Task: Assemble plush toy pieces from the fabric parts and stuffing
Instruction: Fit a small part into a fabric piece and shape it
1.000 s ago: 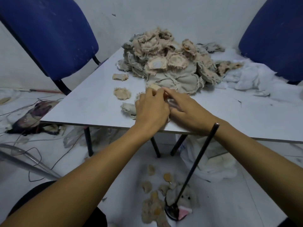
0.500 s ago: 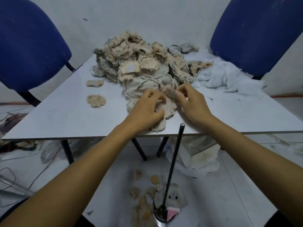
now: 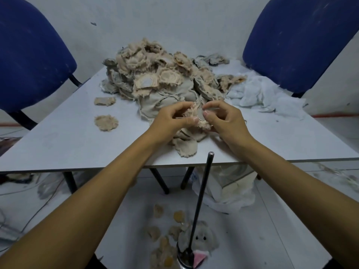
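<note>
A small beige plush fabric piece (image 3: pixel 200 116) with a frayed edge is lifted a little above the white table (image 3: pixel 64 140). My left hand (image 3: pixel 172 121) pinches its left side and my right hand (image 3: pixel 223 121) pinches its right side, thumbs facing each other. More fabric pieces (image 3: pixel 186 146) lie under my hands near the front edge. A big heap of beige and grey fabric parts (image 3: pixel 161 74) fills the back of the table. White stuffing (image 3: pixel 260 94) is spread at the back right.
Two loose fabric pieces (image 3: pixel 105 122) lie left of my hands. Blue chairs (image 3: pixel 33 61) stand at both back corners. A black rod on a stand (image 3: pixel 200 202) rises from the floor, beside a plush head (image 3: pixel 204 237), small stuffed pieces (image 3: pixel 165 243) and a white bag (image 3: pixel 231 189).
Both hands have lifted the fabric piece off the pile and now pinch it between them; the camera has turned left so the table sits more centred.
</note>
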### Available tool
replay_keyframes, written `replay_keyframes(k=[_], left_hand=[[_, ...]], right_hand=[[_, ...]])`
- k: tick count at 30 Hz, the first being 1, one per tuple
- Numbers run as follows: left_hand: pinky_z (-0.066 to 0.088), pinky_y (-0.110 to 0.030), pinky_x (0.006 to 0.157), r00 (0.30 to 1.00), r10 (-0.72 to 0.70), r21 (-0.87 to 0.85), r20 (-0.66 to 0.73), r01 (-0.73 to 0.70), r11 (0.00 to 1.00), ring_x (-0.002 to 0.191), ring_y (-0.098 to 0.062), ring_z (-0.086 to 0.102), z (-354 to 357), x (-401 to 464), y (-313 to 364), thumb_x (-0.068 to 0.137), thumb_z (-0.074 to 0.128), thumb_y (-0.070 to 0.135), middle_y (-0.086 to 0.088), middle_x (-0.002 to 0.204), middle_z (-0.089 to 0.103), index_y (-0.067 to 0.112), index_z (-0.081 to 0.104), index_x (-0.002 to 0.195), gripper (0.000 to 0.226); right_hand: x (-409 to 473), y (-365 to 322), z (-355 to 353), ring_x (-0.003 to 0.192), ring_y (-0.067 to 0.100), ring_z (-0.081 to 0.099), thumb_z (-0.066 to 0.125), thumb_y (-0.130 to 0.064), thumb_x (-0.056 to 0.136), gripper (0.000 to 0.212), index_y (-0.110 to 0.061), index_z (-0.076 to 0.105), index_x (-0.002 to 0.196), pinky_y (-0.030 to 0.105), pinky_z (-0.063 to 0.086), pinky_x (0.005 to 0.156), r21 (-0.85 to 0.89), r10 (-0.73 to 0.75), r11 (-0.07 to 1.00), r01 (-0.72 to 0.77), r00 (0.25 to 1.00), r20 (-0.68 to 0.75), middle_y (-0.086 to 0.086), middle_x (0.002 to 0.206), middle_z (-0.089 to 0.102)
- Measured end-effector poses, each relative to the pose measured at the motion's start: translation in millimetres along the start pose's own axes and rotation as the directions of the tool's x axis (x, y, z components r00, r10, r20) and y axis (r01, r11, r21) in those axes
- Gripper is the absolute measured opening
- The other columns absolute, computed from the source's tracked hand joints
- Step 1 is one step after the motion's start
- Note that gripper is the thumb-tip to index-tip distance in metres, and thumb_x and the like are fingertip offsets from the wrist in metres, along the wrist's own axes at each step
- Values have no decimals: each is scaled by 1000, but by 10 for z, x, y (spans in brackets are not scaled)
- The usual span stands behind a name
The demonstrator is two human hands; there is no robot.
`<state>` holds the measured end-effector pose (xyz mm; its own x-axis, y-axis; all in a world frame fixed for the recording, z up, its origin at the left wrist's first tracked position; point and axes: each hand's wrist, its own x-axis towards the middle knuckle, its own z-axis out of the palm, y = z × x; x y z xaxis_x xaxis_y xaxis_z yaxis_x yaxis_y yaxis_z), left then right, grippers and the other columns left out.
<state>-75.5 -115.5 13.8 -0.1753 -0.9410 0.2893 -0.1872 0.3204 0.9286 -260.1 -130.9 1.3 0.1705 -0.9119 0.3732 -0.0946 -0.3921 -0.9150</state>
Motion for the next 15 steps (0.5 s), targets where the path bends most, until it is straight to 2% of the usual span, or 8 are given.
replay_keyframes(k=[2, 4, 6, 8, 11, 13, 15], left_hand=[[54, -39, 93, 1000, -18, -57, 1, 18, 998, 102, -23, 65, 3, 14, 13, 85, 73, 5, -16, 113, 68, 10, 65, 121, 37], [57, -32, 75, 999, -40, -118, -11, 38, 992, 86, -18, 66, 15, 23, 22, 85, 72, 3, -19, 102, 65, 9, 67, 117, 33], [51, -20, 53, 995, -89, -181, -51, 78, 980, 61, -9, 63, 26, 37, 30, 85, 72, 2, -13, 88, 63, 7, 68, 113, 28], [44, -15, 42, 986, -136, -240, -94, 110, 964, 50, -6, 60, 39, 54, 36, 85, 71, -1, -3, 76, 66, 9, 69, 104, 22], [46, -17, 45, 985, -149, -294, -89, 117, 948, 53, -8, 61, 59, 68, 40, 85, 69, -2, -3, 74, 66, 12, 70, 95, 18], [48, -20, 51, 988, -152, -344, -14, 138, 929, 58, -13, 61, 59, 62, 52, 82, 70, 1, -6, 76, 65, 10, 69, 90, 12], [46, -21, 51, 987, -149, -390, 61, 161, 907, 62, -19, 59, 60, 61, 64, 79, 71, 5, -7, 76, 64, 9, 66, 86, 9]], right_hand=[[-4, -1, 3, 61, 7, 55, 64, -10, 95, 11, -17, 69, 102, 19, 46, 58, -12, -6, 1000, 7, 1000, 26, 11, 73, 63], [-9, -4, -9, 70, 11, 57, 64, -14, 96, 11, -21, 70, 103, 22, 46, 64, -9, -3, 1000, 3, 999, 53, 18, 81, 65], [-8, -11, -36, 75, 11, 63, 66, -19, 95, 13, -20, 70, 107, 23, 51, 67, 103, 46, 993, -56, 994, 99, 7, 85, 71], [-7, -20, -55, 76, 9, 68, 71, -24, 88, 27, -17, 68, 113, 18, 53, 65, 239, 96, 962, -135, 981, 167, -2, 85, 73], [-1, -15, -47, 85, 15, 71, 77, -24, 78, 39, -17, 67, 115, 22, 56, 71, 271, 92, 953, -137, 980, 174, 2, 91, 74], [-9, -21, -49, 85, 19, 69, 78, -25, 77, 34, -18, 70, 110, 30, 57, 77, 256, 61, 962, -95, 989, 138, 6, 92, 74], [-21, -28, -48, 79, 20, 67, 80, -25, 79, 23, -21, 73, 101, 32, 56, 74, 274, 64, 957, -97, 990, 130, 8, 88, 71]])
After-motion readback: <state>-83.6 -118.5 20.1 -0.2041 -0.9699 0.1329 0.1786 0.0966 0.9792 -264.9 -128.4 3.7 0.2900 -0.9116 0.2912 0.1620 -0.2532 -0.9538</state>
